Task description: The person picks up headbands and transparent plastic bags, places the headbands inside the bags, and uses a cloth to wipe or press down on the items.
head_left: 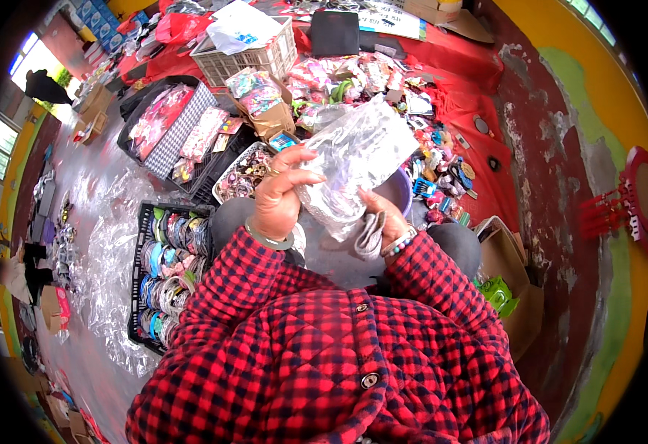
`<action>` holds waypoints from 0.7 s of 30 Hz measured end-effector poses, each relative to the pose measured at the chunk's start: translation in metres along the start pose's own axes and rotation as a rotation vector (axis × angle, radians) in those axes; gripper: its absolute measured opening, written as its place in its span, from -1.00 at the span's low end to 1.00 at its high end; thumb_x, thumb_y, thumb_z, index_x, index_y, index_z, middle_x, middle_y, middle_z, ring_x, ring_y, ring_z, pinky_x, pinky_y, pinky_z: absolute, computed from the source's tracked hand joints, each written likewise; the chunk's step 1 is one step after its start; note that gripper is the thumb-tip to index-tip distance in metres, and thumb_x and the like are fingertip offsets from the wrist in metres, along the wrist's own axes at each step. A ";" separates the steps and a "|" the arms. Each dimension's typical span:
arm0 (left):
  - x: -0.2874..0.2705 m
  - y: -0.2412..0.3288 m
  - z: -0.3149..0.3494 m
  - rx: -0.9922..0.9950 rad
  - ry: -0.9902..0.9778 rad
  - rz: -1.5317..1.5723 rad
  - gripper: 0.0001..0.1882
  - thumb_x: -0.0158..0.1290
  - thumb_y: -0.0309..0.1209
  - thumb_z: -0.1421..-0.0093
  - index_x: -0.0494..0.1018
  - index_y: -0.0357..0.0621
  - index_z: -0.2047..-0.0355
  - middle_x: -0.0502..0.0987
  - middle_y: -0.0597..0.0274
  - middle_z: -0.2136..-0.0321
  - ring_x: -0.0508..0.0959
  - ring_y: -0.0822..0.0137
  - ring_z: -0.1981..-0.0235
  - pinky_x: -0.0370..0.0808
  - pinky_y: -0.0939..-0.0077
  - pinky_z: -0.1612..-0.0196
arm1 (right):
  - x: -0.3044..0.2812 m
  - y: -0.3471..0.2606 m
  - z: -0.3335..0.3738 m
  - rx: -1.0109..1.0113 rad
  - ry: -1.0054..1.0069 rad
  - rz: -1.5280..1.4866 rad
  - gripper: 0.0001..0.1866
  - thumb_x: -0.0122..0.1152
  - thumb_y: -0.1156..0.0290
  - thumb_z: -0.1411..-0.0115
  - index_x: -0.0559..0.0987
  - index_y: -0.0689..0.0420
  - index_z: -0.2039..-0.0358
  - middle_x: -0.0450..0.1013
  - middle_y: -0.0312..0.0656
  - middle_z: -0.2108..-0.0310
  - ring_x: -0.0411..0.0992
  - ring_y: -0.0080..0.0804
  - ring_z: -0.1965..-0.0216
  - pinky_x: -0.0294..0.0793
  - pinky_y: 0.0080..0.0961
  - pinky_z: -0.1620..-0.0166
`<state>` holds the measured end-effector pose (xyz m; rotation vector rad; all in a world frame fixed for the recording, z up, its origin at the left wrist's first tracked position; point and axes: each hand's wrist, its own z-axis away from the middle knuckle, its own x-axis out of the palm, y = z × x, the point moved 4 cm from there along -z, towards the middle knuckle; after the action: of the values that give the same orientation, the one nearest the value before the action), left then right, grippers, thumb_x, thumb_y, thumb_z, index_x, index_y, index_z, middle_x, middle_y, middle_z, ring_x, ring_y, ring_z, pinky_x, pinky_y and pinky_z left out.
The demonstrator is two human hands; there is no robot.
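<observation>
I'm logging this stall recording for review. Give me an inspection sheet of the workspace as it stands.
Surface: red cloth spread over the floor, goods laid on it.
Job's things: crinkled clear plastic bag, held up by both hands; purple bowl behind it.
Clutter: black crate of coloured bangles, white lattice basket, small packaged trinkets, clear plastic sheeting.
Hands: left hand grips the bag's left edge; right hand holds its lower part.
Cables: nothing seen.
Surroundings: yellow and green painted wall, windows at left.
</observation>
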<state>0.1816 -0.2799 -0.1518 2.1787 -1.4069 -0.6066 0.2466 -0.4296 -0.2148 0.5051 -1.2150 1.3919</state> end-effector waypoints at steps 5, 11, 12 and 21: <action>0.001 -0.022 0.014 -0.428 -0.111 0.024 -0.40 -0.20 -0.69 0.09 0.26 -0.21 -0.06 0.16 0.09 -0.15 0.05 0.18 -0.24 -0.10 0.33 -0.24 | -0.053 -0.042 -0.001 -0.248 0.005 0.177 -0.72 0.13 0.45 -0.08 0.39 0.25 0.18 0.45 -0.09 0.27 0.49 -0.26 0.36 0.56 -0.23 0.30; 0.007 -0.077 0.044 -0.854 -0.038 0.165 -0.23 0.11 -0.25 -0.08 -0.01 -0.39 -0.15 0.09 -0.11 -0.15 0.05 0.14 -0.22 -0.04 0.29 -0.22 | -0.070 -0.041 -0.005 -0.274 0.177 0.386 -0.80 0.20 0.46 -0.05 0.49 0.22 0.29 0.49 -0.21 0.41 0.46 -0.47 0.40 0.45 -0.56 0.31; 0.011 -0.081 0.045 -0.847 -0.032 0.074 -0.29 0.13 -0.19 -0.06 0.12 -0.37 -0.09 0.30 -0.07 0.00 0.31 0.18 -0.06 0.24 0.39 -0.09 | -0.069 -0.039 -0.004 -0.262 0.178 0.406 -0.81 0.21 0.45 -0.05 0.50 0.20 0.31 0.49 -0.22 0.43 0.44 -0.50 0.44 0.43 -0.59 0.34; 0.017 -0.087 0.068 -1.102 0.129 0.320 -0.68 -0.05 -0.20 -0.20 0.35 -0.23 0.22 0.46 0.21 0.49 0.46 0.45 0.58 0.43 0.61 0.51 | -0.082 -0.048 -0.007 -0.276 0.199 0.492 -0.78 0.13 0.29 -0.13 0.53 0.20 0.35 0.43 -0.34 0.51 0.33 -0.62 0.52 0.32 -0.67 0.39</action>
<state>0.2098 -0.2740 -0.2599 1.0753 -0.9446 -0.8284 0.3123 -0.4711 -0.2694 -0.1365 -1.3930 1.6017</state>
